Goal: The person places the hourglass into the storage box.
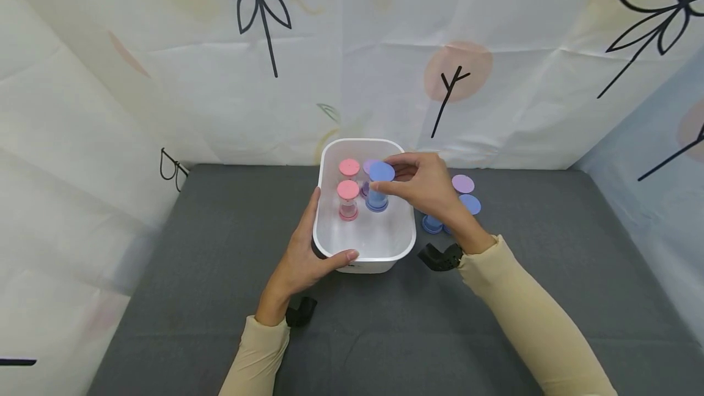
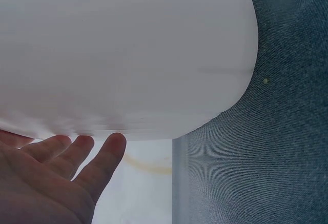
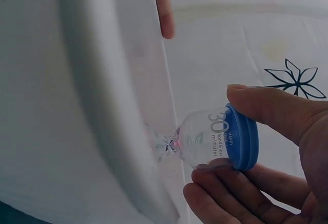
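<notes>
The left hand (image 1: 307,258) lies spread against the white bin (image 1: 365,260), thumb at its near rim; the right arm (image 1: 528,310) partly hides other hourglasses (image 1: 432,224) on the gray table (image 1: 192,274). Inside the bin, the right hand (image 1: 426,182) pinches a blue hourglass (image 1: 382,171) by its cap (image 3: 243,137), right of two pink hourglasses (image 1: 348,190), partly covering a purple hourglass (image 1: 370,166).

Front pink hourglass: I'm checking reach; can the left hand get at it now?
Likely yes, if the left hand leaves the white bin: nothing covers the front pink hourglass inside.
</notes>
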{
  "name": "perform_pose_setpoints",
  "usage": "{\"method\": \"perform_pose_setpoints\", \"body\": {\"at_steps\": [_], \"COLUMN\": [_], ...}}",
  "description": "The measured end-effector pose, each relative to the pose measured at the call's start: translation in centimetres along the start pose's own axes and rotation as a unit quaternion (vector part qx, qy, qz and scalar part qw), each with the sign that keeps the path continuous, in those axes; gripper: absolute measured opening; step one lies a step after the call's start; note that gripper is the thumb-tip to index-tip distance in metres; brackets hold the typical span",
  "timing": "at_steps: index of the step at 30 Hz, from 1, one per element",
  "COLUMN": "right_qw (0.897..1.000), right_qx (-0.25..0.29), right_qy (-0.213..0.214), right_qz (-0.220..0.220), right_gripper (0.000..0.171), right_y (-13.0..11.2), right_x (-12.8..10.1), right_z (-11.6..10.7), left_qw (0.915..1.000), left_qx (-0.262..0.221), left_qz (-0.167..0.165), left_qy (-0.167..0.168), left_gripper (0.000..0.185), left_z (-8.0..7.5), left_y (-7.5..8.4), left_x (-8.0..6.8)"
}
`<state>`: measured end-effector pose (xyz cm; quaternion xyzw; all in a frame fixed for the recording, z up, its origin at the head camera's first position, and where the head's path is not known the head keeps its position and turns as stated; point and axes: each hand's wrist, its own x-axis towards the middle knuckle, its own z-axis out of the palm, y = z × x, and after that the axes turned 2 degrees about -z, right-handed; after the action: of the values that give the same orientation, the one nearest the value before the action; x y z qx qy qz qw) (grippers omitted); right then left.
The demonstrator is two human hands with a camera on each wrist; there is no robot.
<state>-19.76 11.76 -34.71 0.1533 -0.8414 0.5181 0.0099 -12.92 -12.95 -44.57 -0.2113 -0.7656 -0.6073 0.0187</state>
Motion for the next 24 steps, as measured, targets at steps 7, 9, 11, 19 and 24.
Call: {"method": "perform_pose_setpoints", "body": {"at_steps": [7,9,11,19,24], "right_qw": [0.998,0.997,0.997,0.988,0.983], "right_qx": [-0.051,-0.063,-0.075,-0.14,-0.17], "right_qy": [-0.026,-0.03,-0.034,-0.061,-0.076], "right_qz": [0.017,0.018,0.014,0.004,0.003], "right_gripper": [0.053,0.055,0.054,0.053,0.053], "right_y": [0.4,0.4,0.4,0.2,0.1], "right_x": [0.6,0.8,0.9,1.3,1.6], "right_z": [0.6,0.7,0.8,0.8,0.9], "left_qw": [1.0,1.0,1.0,1.0,0.9999], "left_qx": [0.0,0.002,0.003,0.008,0.007], "left_qz": [0.002,0.001,0.001,-0.004,-0.01], "left_qy": [0.002,0.002,0.002,0.003,0.002], "left_gripper": [0.122,0.122,0.122,0.121,0.12], "left_z": [0.0,0.0,0.0,0.0,0.1], "left_y": [0.1,0.2,0.2,0.0,0.0], "left_x": [0.0,0.0,0.0,0.0,0.0]}}
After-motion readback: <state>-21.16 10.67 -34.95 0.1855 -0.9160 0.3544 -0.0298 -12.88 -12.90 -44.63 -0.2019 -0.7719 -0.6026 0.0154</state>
